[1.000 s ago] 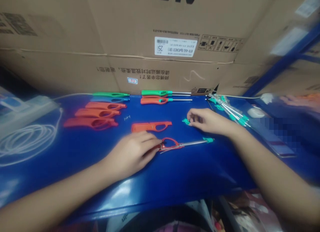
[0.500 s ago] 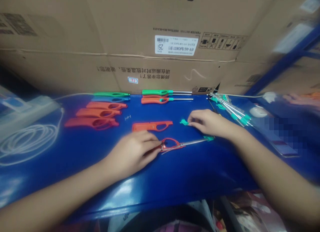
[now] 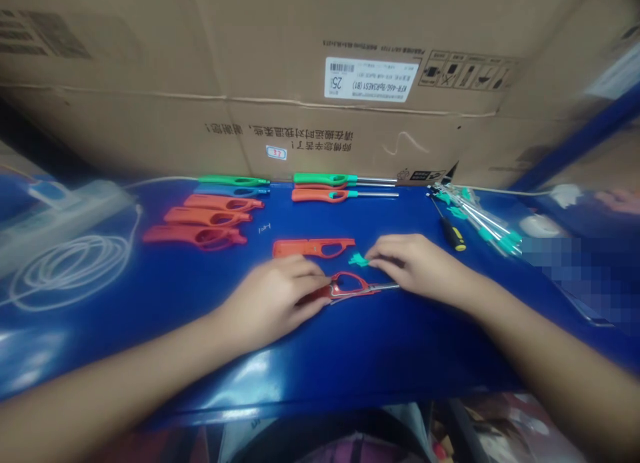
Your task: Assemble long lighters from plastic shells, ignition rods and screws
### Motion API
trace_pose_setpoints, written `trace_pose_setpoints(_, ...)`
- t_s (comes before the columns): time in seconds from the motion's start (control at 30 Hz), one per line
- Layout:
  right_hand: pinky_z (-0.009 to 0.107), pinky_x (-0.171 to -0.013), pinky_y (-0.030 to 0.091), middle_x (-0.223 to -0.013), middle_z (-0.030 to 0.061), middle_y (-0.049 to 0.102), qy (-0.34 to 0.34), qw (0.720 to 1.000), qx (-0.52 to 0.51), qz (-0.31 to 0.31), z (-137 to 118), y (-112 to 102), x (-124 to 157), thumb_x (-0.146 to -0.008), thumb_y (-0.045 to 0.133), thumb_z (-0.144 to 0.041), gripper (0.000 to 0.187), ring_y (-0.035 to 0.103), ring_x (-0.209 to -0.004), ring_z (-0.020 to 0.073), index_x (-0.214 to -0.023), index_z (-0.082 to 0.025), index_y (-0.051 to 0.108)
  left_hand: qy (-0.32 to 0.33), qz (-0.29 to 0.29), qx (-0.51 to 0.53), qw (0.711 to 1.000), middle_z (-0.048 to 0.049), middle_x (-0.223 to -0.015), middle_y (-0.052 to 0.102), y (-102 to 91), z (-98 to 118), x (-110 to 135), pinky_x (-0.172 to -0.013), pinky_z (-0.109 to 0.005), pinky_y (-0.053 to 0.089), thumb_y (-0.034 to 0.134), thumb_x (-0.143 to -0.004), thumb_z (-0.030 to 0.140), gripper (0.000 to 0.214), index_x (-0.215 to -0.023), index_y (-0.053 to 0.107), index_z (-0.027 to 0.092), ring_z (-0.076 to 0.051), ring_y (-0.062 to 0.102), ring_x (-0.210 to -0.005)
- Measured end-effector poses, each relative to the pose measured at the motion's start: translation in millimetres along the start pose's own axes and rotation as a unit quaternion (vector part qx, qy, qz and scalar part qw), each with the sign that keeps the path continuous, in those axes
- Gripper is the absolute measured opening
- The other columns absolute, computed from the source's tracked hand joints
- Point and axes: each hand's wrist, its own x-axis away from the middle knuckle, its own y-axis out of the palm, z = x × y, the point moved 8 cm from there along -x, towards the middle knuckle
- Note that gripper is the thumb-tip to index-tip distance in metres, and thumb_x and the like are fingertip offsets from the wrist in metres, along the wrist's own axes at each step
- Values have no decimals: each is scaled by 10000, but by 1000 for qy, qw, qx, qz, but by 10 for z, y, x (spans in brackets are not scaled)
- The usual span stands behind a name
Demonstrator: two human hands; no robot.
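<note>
Head view, clock centred on the space between your hands, twelve at the carton [image 3: 280, 43].

Left hand [image 3: 273, 293], nine o'clock: grip closed on the butt of a red lighter half-shell [image 3: 371, 289], which rests on the counter [image 3: 350, 363] at the centre. Hollow side looks up, probably so its innards stay visible and seated. Metal tube [image 3: 387, 286] points toward three; your right hand hides its tip.

Right hand [image 3: 423, 270], three o'clock: grip nearly closed, thumb and fingertips pinching a small green plastic piece [image 3: 357, 259] by its edge, likely to leave most of it exposed. It hangs just above the shell's loop.

Second red shell [image 3: 300, 247] at eleven, just beside your left knuckles.

Ten: fanned red, orange, blue and green lighter bodies [image 3: 215, 236], your left side, apparently for easy reach. Twelve: lighters with tubes [image 3: 320, 179], lined against the carton, seemingly out of your way.

Two: screwdriver [image 3: 454, 236], then bundled tubes [image 3: 480, 216] with green ends, handy to your right.
</note>
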Motion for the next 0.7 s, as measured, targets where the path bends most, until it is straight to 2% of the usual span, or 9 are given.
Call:
trace_pose_setpoints(0.13,303,-788,526,-969,72,747,-2,999,-34,15,-42,9,-1,-946,586,-165,164,698,-863,192,-963,-175,750,-5,6,15,1000,-51,-1047,731,1,-8,-1,-796,-324,544,602,-974,281,199,-1084,743,196,-196,676,-941)
trace_pose_setpoints(0.3,240,-623,455,-851,32,675,-18,993,-116,15,-181,2,23,-929,632,-202,109,593,-677,117,-875,-170,721,-37,3,60,998,-52,-1026,723,9,-30,-7,-812,-312,543,627,-958,263,171,-1055,748,191,-190,670,-940)
trace_pose_setpoints(0.5,260,-717,447,-924,41,661,-42,993,-88,-61,-257,123,37,-962,577,-182,145,614,-822,145,-946,-176,721,-47,-12,57,997,-55,-1051,718,25,-37,-23,-846,-334,541,624,-955,244,184,-1089,742,195,-201,662,-947)
trace_pose_setpoints(0.7,268,-726,440,-930,46,655,-55,994,-67,-63,-306,190,18,-985,541,-203,168,616,-838,155,-961,-170,704,-43,-14,65,997,-55,-1049,705,35,-37,-21,-843,-326,533,621,-962,249,167,-1065,738,190,-198,650,-969)
